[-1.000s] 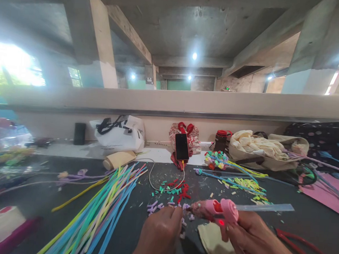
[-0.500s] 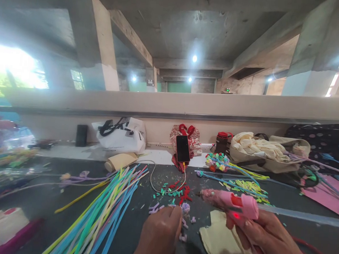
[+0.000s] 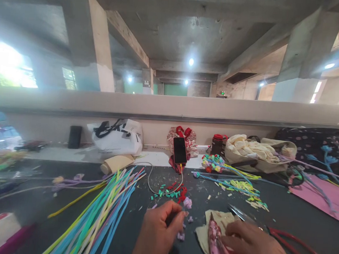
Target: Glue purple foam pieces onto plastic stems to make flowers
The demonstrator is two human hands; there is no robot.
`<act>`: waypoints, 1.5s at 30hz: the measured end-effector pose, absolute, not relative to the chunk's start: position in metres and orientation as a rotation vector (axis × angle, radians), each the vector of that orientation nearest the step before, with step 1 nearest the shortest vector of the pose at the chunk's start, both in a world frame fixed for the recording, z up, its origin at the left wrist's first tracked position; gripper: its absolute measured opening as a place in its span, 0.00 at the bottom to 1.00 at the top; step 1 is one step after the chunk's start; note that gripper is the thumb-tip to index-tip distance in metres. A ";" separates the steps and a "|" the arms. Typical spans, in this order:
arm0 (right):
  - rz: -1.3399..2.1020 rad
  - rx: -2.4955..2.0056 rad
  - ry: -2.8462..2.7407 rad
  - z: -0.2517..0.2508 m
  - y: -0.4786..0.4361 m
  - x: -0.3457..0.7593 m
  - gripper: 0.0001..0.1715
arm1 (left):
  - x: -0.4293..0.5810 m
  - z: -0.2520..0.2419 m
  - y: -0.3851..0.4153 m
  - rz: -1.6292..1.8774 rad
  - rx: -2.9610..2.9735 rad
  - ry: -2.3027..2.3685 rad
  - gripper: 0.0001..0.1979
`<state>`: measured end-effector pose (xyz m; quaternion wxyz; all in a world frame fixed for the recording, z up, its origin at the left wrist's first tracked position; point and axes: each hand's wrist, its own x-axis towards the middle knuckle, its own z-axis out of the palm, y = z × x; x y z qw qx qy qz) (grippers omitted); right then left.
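Observation:
My left hand (image 3: 160, 228) is closed in a pinch, thumb against forefinger, at the middle of the dark table. At its fingertips is a small lilac fuzzy flower (image 3: 187, 203); the exact grip point is too small to make out. To the right, my right hand (image 3: 254, 243) has its fingers against the side of a pink hot glue gun (image 3: 215, 243), its nozzle pointing away from me. The gun lies over a folded cream cloth (image 3: 205, 234); my palm and the frame edge hide its handle. Short lilac pieces (image 3: 181, 236) lie between my hands.
Long coloured pipe cleaners (image 3: 104, 211) fan out on the left. Red-handled scissors (image 3: 291, 241) lie beside my right hand. Green cut bits (image 3: 165, 192), yellow cut bits (image 3: 243, 188) and a cabled phone (image 3: 180, 150) are farther back. Bags (image 3: 115, 137) line the wall.
My right hand has lowered the glue gun onto the cream cloth and turned its nozzle forward. The scissors now show. My left hand has rolled so its thumb-and-forefinger pinch is visible.

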<state>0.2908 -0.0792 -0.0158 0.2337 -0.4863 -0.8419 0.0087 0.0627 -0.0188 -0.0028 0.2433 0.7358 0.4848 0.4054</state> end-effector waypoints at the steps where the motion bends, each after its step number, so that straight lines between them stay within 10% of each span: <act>1: 0.120 -1.337 -2.248 -0.007 -0.078 0.283 0.11 | 0.064 -0.003 -0.020 1.092 1.981 1.288 0.11; 10: 1.108 -1.103 -1.460 0.000 -0.041 0.218 0.05 | 0.065 -0.003 -0.025 1.046 1.814 1.153 0.12; 45: 1.320 -1.079 -1.172 -0.001 -0.040 0.252 0.08 | 0.051 -0.025 -0.018 1.340 2.864 1.182 0.08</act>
